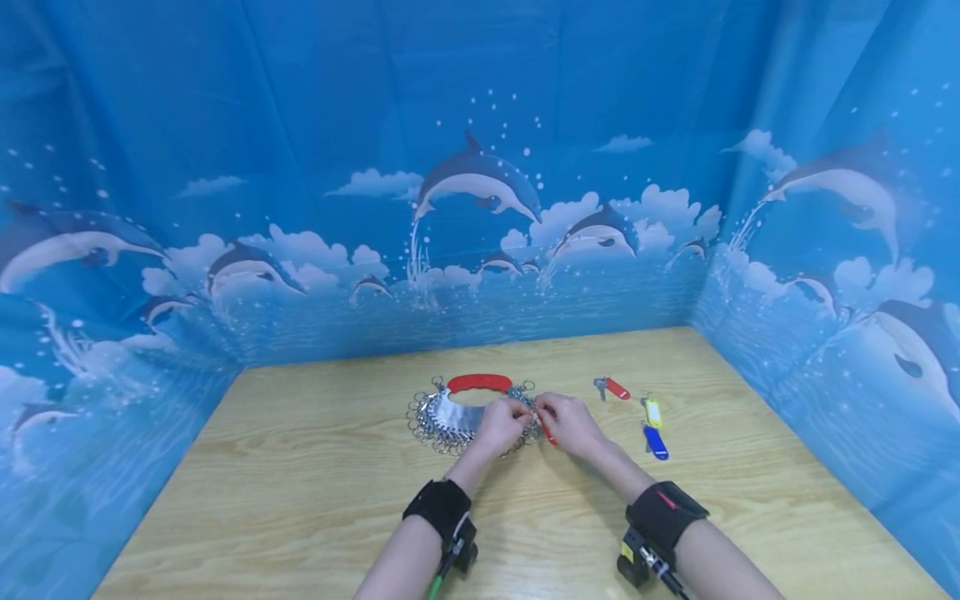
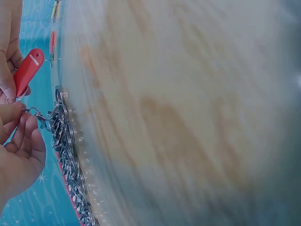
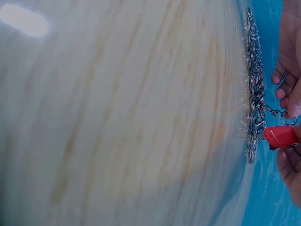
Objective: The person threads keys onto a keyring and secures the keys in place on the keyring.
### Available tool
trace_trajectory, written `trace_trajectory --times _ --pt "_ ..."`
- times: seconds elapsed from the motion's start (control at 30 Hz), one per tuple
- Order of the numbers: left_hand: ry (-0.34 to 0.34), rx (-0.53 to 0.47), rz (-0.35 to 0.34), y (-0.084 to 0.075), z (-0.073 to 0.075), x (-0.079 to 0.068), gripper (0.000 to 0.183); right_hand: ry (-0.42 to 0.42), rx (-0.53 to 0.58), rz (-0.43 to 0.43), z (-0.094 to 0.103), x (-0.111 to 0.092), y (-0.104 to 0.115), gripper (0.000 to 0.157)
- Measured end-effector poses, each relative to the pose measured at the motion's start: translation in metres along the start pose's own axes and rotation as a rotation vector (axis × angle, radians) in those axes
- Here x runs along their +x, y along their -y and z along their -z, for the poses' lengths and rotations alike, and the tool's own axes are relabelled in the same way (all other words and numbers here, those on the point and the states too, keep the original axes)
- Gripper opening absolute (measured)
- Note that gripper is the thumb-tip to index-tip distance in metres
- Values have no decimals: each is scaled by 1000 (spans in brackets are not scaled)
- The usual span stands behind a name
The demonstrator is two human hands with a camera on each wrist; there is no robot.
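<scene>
A crescent-shaped metal key holder [image 1: 454, 414] with a red handle [image 1: 480, 382] lies on the table, its curved edge lined with rings and small clasps. At its right end my left hand [image 1: 501, 425] pinches a metal ring [image 2: 24, 109], which hangs from a clasp [image 2: 43, 119] drawn out from the bunch. Close beside it, my right hand [image 1: 572, 423] holds a red key tag [image 3: 281, 136] between thumb and fingers. The tag's ring end meets the left fingertips. Fingers hide any key on this tag.
To the right on the wooden table [image 1: 300, 483] lie a red key tag [image 1: 618, 388] with a key [image 1: 602, 387], a yellow tag [image 1: 653, 413] and a blue tag [image 1: 656, 443]. Blue dolphin-print curtains [image 1: 315, 167] enclose the back and sides.
</scene>
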State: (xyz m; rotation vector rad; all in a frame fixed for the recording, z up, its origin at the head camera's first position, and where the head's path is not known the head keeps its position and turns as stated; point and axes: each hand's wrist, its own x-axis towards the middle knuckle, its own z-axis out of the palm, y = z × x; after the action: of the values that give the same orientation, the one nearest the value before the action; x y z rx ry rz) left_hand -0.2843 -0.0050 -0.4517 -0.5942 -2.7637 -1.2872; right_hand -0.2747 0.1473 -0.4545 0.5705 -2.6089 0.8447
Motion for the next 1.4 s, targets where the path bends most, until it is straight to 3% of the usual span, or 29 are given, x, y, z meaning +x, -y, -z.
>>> trace_trajectory --times 0.17,0.47,0.77,1.03,1.4 --pt "5 0 17 -2 0 0 11 7 6 -31 0 -1 1 8" --pt "15 -12 53 -3 -2 1 21 0 16 -10 0 -2 1 8" --pt "-28 -9 71 -2 -3 2 13 -23 -25 134 -3 -2 -3 9" --pt "-11 9 6 1 -4 0 10 22 32 -3 0 -2 -3 8" --pt "11 9 61 1 -1 4 14 10 8 35 -2 -1 -3 8"
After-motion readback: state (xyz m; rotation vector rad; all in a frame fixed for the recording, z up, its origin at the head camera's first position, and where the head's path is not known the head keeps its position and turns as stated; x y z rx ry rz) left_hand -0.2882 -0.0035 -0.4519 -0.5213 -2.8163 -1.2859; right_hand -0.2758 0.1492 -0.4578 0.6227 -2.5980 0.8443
